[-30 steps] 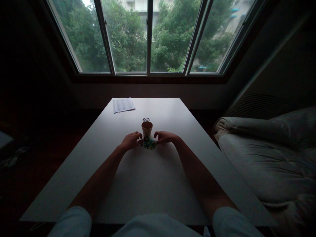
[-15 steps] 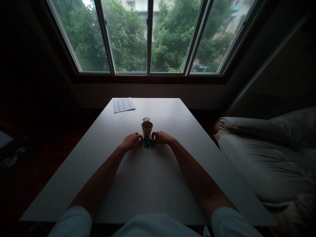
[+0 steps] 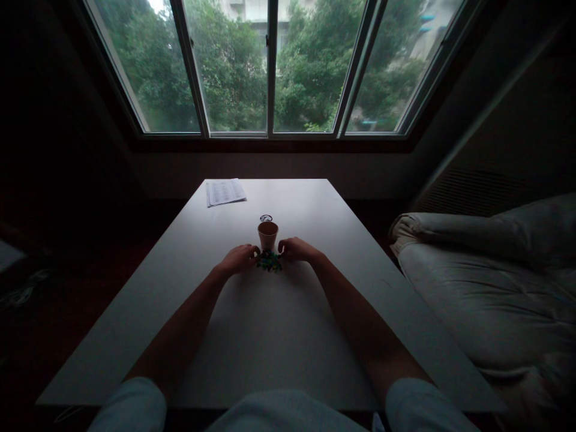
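Note:
A brown paper cup stands upright on the white table. Just on the near side of it lies a small loose pile of green, blue and dark bits, too small to name. My left hand rests at the pile's left edge, fingers curled in and thumb close to the index finger. On the opposite side, my right hand is curled likewise, its fingertips beside the cup's base and the pile. Whatever the fingertips hold, if anything, is too small to see.
Behind the cup lies a small dark looped item. Printed sheets of paper are at the table's far left corner. A pale padded couch or mattress stands to the right. A wide window is beyond the table.
Both hands have shifted only slightly at the sides of the pile, their fingers a little differently curled. The cup stays in place.

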Tool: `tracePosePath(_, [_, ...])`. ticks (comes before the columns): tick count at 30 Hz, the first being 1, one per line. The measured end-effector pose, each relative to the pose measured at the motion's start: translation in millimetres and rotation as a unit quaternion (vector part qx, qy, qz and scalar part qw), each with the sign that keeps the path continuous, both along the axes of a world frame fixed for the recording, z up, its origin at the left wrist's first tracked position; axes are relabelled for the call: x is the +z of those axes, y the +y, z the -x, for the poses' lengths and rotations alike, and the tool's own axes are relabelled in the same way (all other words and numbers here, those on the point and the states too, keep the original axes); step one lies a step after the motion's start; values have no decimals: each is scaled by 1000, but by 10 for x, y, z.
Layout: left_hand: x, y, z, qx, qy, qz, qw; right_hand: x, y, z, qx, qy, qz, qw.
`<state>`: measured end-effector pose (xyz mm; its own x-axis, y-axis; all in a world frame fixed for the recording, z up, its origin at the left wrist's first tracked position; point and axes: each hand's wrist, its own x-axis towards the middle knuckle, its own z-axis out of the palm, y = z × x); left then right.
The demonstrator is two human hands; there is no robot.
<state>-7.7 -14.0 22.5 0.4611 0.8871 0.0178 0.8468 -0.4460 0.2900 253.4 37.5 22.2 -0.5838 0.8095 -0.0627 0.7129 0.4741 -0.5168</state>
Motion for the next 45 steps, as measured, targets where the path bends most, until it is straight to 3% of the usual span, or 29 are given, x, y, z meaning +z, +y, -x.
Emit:
tracePosePath(8, [15,-18,27,14,10,15,1000,-7,9,1,-18,19,-65,998])
tracePosePath(12, [11,-15,27,19,17,21,999,22,3,38,0,128,-77,989])
tracePosePath(17, [-2,-8,9,30,14,19,999,129,-45,205,10,265,-13,964])
tracePosePath(25, [-7,-12,-14,32,14,11,999,148,-6,443,-173,444,-59,877])
tracePosePath(31, [2,-30,-79,37,16,7,999,8,118,404,-226,506,-57,831])
tracePosePath(39, [-70,-30,-109,31,5,-11,999,-83,165,421,-194,515,-32,834])
tracePosePath(45, [-95,-27,-119,26,-23,-29,999,-193,246,288,-241,498,-83,829])
